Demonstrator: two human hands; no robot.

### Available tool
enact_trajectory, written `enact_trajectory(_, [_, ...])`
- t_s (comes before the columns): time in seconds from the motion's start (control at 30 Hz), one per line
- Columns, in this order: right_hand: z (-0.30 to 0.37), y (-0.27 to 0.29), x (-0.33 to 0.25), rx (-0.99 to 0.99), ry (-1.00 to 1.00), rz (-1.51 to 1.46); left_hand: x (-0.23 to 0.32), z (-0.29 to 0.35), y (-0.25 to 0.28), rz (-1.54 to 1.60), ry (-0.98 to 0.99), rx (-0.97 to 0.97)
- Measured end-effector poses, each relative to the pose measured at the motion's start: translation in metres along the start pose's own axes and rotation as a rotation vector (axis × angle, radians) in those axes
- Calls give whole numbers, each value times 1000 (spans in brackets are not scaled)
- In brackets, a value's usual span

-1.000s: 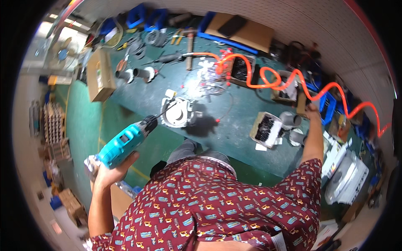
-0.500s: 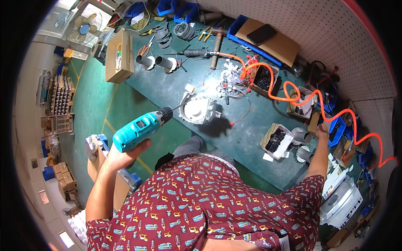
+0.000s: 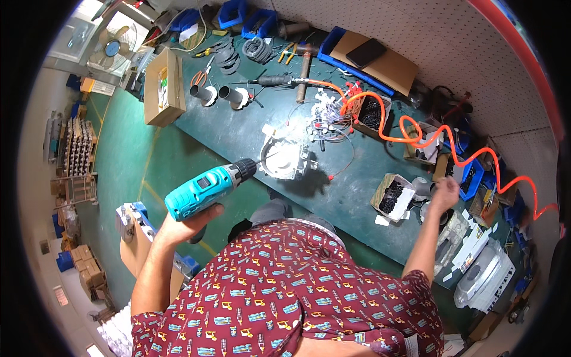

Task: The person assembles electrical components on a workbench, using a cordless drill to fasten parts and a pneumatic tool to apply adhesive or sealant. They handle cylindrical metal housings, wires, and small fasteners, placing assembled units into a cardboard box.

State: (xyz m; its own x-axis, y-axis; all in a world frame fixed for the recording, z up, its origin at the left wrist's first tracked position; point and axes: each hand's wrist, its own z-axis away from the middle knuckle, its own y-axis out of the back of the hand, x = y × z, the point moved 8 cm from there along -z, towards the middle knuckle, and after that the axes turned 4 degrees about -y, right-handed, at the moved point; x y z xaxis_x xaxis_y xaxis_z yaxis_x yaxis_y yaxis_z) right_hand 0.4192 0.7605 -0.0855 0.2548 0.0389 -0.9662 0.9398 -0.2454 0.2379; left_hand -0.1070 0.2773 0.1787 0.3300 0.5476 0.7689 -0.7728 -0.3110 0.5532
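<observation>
My left hand (image 3: 189, 229) is wrapped round the grip of a teal cordless drill (image 3: 202, 189), held out to the left of the table's near edge. The drill's black chuck points right, and its thin bit reaches to a whitish round metal housing (image 3: 281, 159) on the table. Strong light washes out the housing's middle. Over at the right my right hand (image 3: 446, 193) has its fingers drawn together, above grey cylindrical parts (image 3: 423, 188) and beside a blue bin (image 3: 473, 180). Whatever those fingers hold is too small to make out.
An open box of small black parts (image 3: 392, 196) stands near the table's front edge. A coiled orange air hose (image 3: 434, 140) runs across the right side. Bundled wires (image 3: 327, 116), a hammer (image 3: 304, 74) and two grey tubes with white flanges (image 3: 233, 97) lie farther back.
My right hand has moved left and nearer, away from the blue bin. My left hand still holds the drill, which has shifted slightly right and down as the view shifted.
</observation>
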Motion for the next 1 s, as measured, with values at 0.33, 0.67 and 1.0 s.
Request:
enact_trajectory(0.33, [271, -246, -171, -882, -750, -793, -26, -11, -9, 338, -35, -153])
enact_trajectory(0.67, [306, -287, -194, -1036, -785, -771, -52, 1, 11, 410, 5, -116])
enact_trajectory(1.0, [316, -297, -213, -1330, -811, -521, -76, 17, 30, 453, 117, -92])
